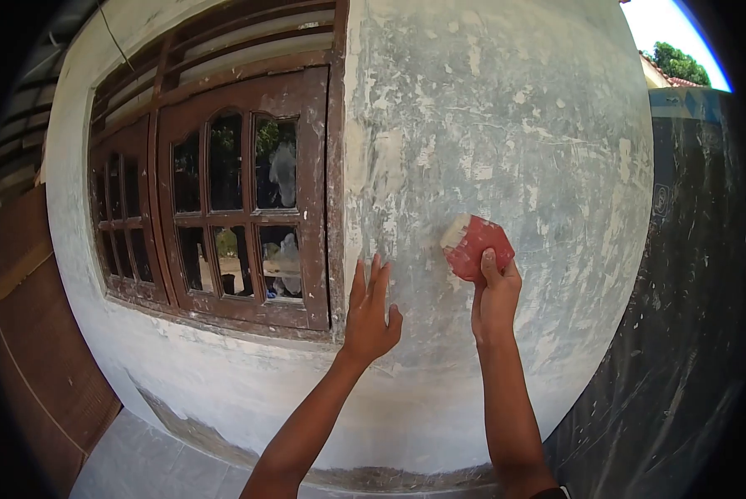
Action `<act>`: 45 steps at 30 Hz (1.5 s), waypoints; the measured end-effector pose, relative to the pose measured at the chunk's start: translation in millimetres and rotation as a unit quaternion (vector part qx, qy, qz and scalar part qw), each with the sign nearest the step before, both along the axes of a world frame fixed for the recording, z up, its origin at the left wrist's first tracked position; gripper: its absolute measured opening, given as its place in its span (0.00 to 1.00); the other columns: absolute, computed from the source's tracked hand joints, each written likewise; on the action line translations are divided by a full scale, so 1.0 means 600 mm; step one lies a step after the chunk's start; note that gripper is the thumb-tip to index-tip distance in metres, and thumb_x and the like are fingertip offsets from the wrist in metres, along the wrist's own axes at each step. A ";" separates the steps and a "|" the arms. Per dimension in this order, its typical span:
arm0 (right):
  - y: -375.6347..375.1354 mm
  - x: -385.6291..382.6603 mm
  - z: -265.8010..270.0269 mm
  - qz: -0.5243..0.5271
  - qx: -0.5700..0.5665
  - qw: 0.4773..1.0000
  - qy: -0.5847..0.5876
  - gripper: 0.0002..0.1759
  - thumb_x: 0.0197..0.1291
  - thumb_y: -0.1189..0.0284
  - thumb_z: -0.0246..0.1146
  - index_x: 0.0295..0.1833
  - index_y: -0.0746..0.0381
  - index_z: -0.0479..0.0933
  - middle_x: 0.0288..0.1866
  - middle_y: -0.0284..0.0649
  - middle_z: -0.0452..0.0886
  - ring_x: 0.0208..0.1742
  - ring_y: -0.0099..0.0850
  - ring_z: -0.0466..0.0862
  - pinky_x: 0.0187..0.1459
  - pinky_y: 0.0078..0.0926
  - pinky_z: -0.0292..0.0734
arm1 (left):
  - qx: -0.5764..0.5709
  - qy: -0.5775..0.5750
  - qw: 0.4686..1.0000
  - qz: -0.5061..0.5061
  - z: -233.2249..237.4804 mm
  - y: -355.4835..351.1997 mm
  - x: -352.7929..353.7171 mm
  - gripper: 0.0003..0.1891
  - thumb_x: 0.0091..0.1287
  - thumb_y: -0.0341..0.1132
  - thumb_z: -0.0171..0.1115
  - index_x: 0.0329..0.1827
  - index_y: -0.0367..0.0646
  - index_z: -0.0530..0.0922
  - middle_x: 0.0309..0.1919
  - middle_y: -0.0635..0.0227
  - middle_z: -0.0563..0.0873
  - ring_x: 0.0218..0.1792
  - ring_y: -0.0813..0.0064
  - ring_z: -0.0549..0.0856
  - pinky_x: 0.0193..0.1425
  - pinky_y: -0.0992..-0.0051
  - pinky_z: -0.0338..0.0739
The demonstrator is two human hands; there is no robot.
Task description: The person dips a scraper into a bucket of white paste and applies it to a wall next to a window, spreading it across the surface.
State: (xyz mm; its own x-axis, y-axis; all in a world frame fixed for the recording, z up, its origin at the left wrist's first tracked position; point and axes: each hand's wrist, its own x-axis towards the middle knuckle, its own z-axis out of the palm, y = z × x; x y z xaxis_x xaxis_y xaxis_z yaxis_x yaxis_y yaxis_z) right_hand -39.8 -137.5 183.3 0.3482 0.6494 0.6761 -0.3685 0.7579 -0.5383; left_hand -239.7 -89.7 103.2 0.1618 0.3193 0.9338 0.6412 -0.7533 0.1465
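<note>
In my right hand (498,295) is a flat red putty scraper (479,248), gripped with the thumb across its face. A pale cream smear of putty (455,231) covers its upper left corner, and the scraper is held up against or close over the wall. My left hand (373,314) is raised with its fingers stretched upward and the thumb apart, right at the wall beside the window frame. The wall (506,158) is grey-green with patchy white and cream marks, scraped-looking in many places.
To the left is a brown wooden window (236,191) with small glass panes and a worn frame. A dark sheet (681,274) hangs or stands on the right. Grey floor tiles (153,453) run below, and a brown panel (36,333) stands at the far left.
</note>
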 end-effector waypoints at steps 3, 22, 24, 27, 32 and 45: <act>0.023 -0.052 0.078 -0.111 0.057 0.990 -0.067 0.16 0.79 0.73 0.61 0.66 0.69 0.79 0.59 0.42 0.87 0.59 0.29 0.84 0.66 0.30 0.75 | 0.059 0.027 0.998 0.000 0.034 0.059 -0.029 0.39 0.63 0.24 0.58 0.81 0.30 0.61 0.84 0.39 0.59 0.86 0.33 0.49 0.86 0.44 0.51; 0.211 -0.102 0.230 -0.660 0.324 0.560 -0.382 0.31 0.53 0.83 0.66 0.65 0.53 0.83 0.67 0.32 0.86 0.66 0.39 0.80 0.64 0.45 0.66 | 0.138 0.045 0.989 0.026 0.025 0.158 -0.025 0.32 0.64 0.34 0.60 0.73 0.35 0.75 0.82 0.52 0.69 0.83 0.35 0.60 0.86 0.41 0.51; 0.214 -0.098 0.223 -0.662 0.323 0.556 -0.385 0.32 0.53 0.83 0.66 0.66 0.53 0.83 0.68 0.32 0.85 0.66 0.38 0.80 0.65 0.45 0.65 | 0.131 0.040 0.990 0.028 0.026 0.157 -0.023 0.30 0.64 0.33 0.59 0.72 0.35 0.76 0.82 0.53 0.70 0.82 0.36 0.62 0.86 0.41 0.51; 0.221 -0.092 0.197 -0.675 0.305 0.543 -0.396 0.33 0.54 0.82 0.66 0.68 0.52 0.83 0.70 0.32 0.84 0.69 0.38 0.79 0.67 0.45 0.65 | 0.141 0.038 0.989 0.027 0.027 0.157 -0.024 0.29 0.64 0.33 0.59 0.70 0.35 0.77 0.81 0.53 0.71 0.82 0.36 0.63 0.86 0.41 0.51; 0.227 -0.086 0.147 -0.669 0.301 0.555 -0.393 0.34 0.54 0.82 0.66 0.69 0.53 0.82 0.72 0.32 0.83 0.70 0.40 0.78 0.68 0.46 0.64 | 0.140 0.040 0.989 0.018 0.021 0.163 -0.022 0.30 0.61 0.33 0.59 0.69 0.35 0.76 0.79 0.51 0.73 0.83 0.34 0.62 0.85 0.39 0.49; 0.205 -0.101 0.162 -0.676 0.298 0.573 -0.353 0.38 0.52 0.86 0.64 0.72 0.52 0.81 0.73 0.28 0.83 0.71 0.38 0.77 0.68 0.44 0.62 | 0.140 0.039 0.989 0.033 0.014 0.162 -0.023 0.26 0.65 0.33 0.59 0.68 0.36 0.79 0.79 0.55 0.74 0.82 0.41 0.66 0.86 0.42 0.51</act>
State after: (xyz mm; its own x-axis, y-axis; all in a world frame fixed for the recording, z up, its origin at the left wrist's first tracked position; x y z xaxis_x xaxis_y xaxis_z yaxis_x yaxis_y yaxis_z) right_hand -100.4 -14.2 280.5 -0.2374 -0.3123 0.9199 0.9240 0.2196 0.3130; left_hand -253.3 7.6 111.6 0.2252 0.0628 0.9723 0.6908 -0.7140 -0.1139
